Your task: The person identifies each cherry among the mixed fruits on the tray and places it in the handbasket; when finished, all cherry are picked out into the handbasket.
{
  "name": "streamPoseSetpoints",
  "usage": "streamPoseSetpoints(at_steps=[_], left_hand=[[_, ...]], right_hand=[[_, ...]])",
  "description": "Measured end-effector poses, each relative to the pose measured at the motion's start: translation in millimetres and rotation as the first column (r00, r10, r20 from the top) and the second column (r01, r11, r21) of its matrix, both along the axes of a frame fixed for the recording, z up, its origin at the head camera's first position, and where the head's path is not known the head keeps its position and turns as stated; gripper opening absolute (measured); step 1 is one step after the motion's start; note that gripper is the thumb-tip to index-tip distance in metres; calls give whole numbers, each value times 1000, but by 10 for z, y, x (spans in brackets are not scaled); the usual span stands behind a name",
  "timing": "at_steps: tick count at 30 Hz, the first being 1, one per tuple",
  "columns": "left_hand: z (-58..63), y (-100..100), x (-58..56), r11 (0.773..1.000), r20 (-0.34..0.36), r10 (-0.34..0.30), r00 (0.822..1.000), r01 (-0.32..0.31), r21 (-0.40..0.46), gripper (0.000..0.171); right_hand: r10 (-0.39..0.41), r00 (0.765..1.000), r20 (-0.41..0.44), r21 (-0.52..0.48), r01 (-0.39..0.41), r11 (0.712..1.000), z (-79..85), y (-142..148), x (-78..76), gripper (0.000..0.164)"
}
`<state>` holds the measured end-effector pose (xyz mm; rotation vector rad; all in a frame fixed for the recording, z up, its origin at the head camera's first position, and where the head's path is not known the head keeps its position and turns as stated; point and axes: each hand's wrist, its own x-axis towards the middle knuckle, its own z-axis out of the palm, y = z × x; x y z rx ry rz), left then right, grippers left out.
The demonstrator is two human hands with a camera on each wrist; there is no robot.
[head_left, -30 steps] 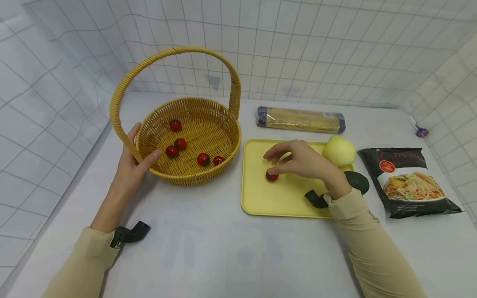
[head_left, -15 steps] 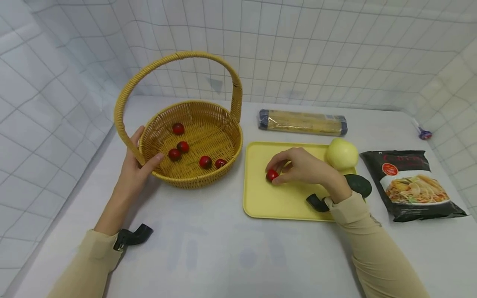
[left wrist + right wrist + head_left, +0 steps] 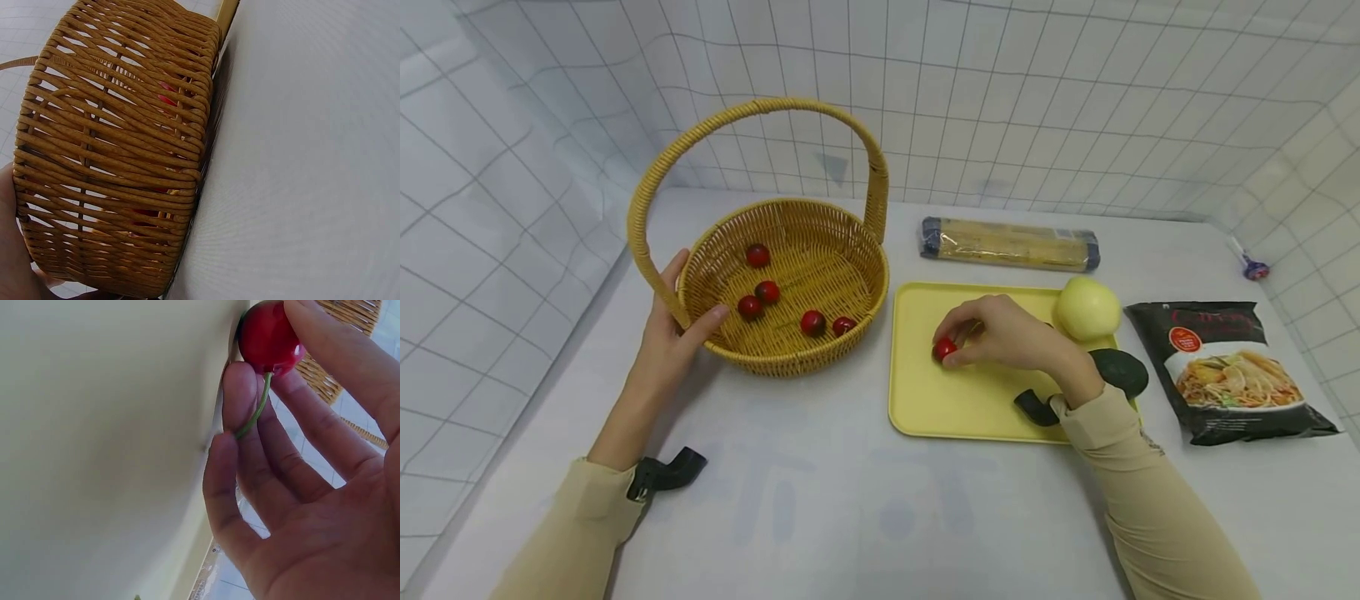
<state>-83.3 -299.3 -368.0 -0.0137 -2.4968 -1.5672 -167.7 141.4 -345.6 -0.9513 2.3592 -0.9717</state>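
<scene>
My left hand grips the left side of a round woven basket, thumb over the rim near the foot of its tall handle. Several red cherries lie inside, one cherry toward the back. Over the yellow tray, my right hand pinches a red cherry between thumb and fingers. Its green stem hangs toward the palm in the right wrist view. The left wrist view shows the basket's woven wall standing on the white table.
A pale green apple-like fruit and a dark green avocado-like fruit sit at the tray's right side. Behind it lies a pack of noodles. A black food bag and a small purple wrapped lollipop are farther right.
My right hand's fingers have closed around the cherry on the tray and shifted it slightly left. My left hand keeps its place on the basket. The head view has tilted a little.
</scene>
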Motion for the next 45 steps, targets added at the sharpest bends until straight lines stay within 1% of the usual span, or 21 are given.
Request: streamPoseSetpoints(at_steps=[6, 15, 19, 28, 35, 38, 41, 45], left_hand=[[1, 10, 10, 1000, -1, 3, 1000, -3, -3, 87], [-4, 4, 2, 1000, -6, 0, 1000, 0, 1, 87], [3, -11, 18, 1000, -7, 4, 1000, -4, -3, 87], [5, 7, -3, 1000, -12, -3, 1000, 3, 0, 87], [-15, 24, -4, 1000, -42, 2, 999, -2, 13, 88], [0, 20, -9, 1000, -43, 3, 999, -3, 1, 87], [6, 16, -3, 1000, -31, 5, 1000, -5, -6, 87], [-3, 15, 1, 1000, -21, 0, 1000, 0, 0, 87]], right_hand=[[-23, 999, -38, -7, 22, 1000, 0, 4, 6, 21], [-46, 997, -62, -8, 45, 999, -10, -4, 0, 22], [-52, 996, -77, -12, 51, 999, -11, -27, -9, 24], [-121, 985, -121, -2, 122, 993, 16, 2, -10, 25], [-112, 981, -157, 2, 114, 994, 51, 40, -44, 24], [-113, 981, -159, -8, 113, 994, 47, 36, -45, 25], [-118, 983, -143, -23, 116, 993, 39, 21, -38, 25], [-136, 982, -132, -34, 132, 991, 21, 11, -30, 26]])
